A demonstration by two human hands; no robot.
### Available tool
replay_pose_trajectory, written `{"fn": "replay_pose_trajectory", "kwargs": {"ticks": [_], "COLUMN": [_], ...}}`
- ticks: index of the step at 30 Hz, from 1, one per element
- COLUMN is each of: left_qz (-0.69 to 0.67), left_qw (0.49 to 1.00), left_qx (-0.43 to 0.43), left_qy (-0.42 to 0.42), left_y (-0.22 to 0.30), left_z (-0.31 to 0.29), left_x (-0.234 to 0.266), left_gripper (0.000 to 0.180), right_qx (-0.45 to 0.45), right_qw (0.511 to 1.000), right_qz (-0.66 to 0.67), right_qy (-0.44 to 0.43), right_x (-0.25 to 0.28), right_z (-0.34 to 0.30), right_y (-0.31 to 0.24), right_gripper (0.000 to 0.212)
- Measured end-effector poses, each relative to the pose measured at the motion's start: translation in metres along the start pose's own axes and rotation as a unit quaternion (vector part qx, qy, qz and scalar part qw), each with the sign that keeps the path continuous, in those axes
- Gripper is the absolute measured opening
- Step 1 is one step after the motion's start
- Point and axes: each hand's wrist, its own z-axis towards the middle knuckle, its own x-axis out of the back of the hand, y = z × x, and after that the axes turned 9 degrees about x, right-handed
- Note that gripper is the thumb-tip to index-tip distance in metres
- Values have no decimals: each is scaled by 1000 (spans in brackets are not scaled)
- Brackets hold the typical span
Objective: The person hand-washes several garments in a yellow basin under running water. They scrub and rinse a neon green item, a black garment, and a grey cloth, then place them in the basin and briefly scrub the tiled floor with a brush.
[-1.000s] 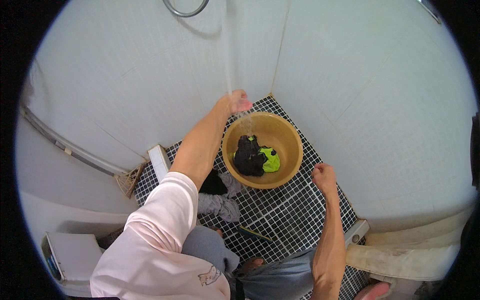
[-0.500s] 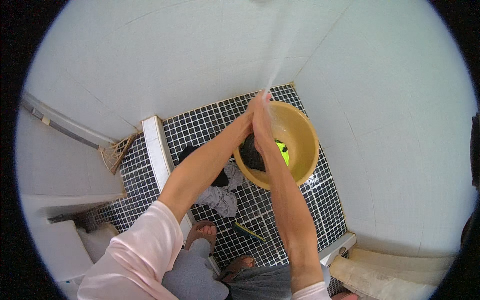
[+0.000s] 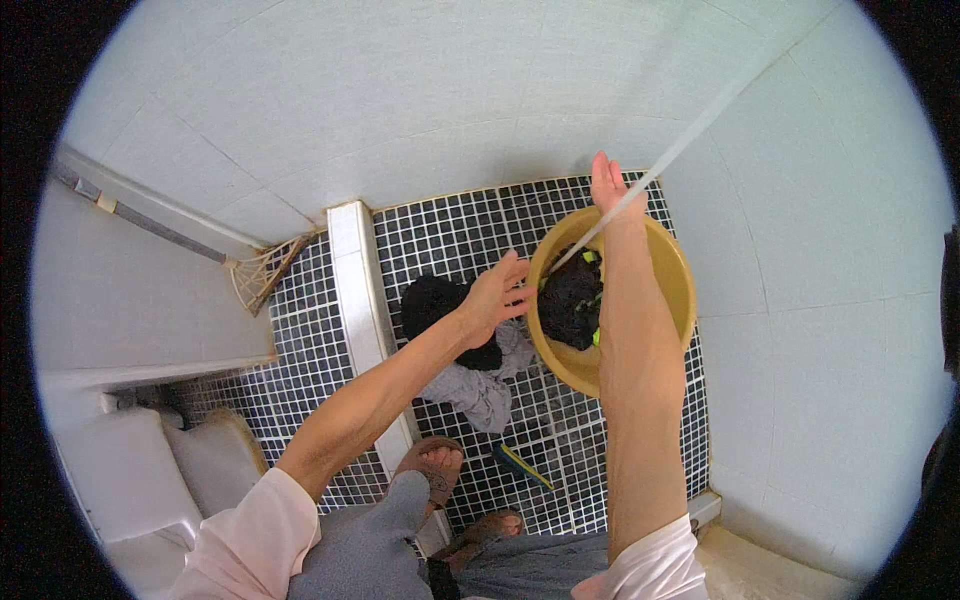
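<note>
A yellow plastic basin (image 3: 682, 275) stands on the dark tiled floor, with wet black cloth (image 3: 568, 312) that has bright yellow-green patches inside it. A thin stream of water (image 3: 690, 132) slants down from the upper right past my right hand and into the basin. My right hand (image 3: 614, 192) is over the far rim, fingers stretched out and holding nothing; its forearm covers part of the basin. Beside the basin's left rim, my left hand (image 3: 492, 300) hovers with its fingers apart, also without anything in it.
A black garment (image 3: 432, 300) and a grey garment (image 3: 478, 393) lie left of the basin. Nearer me is a small dark strip-like thing with a yellow edge (image 3: 524, 467). A raised white ledge (image 3: 362, 290) crosses the floor at left; walls enclose the far and right sides.
My hands were together over the basin's far left edge under the water. Now they are apart, the left drawn back and the right moved rightward. The cloth in the basin shows more.
</note>
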Motion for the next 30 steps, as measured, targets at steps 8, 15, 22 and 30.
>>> {"fn": "replay_pose_trajectory", "kwargs": {"ticks": [8,15,22,30], "left_qz": [0,-59,-327,33], "left_qw": [999,994,944,988], "left_qx": [6,18,4,8], "left_qy": [-40,-93,-52,-149], "left_y": [1,3,18,-31], "left_z": [-28,-16,72,160], "left_x": [7,-49,-66,-25], "left_gripper": [84,88,43,26], "right_qx": [81,233,29,478], "right_qw": [918,575,915,308], "right_qz": [-359,-773,-391,-804], "right_qy": [-149,-131,-97,-177], "right_x": [31,58,93,105], "right_z": [27,-14,-74,-175], "right_y": [55,62,58,47], "right_gripper": [48,34,20,30]}}
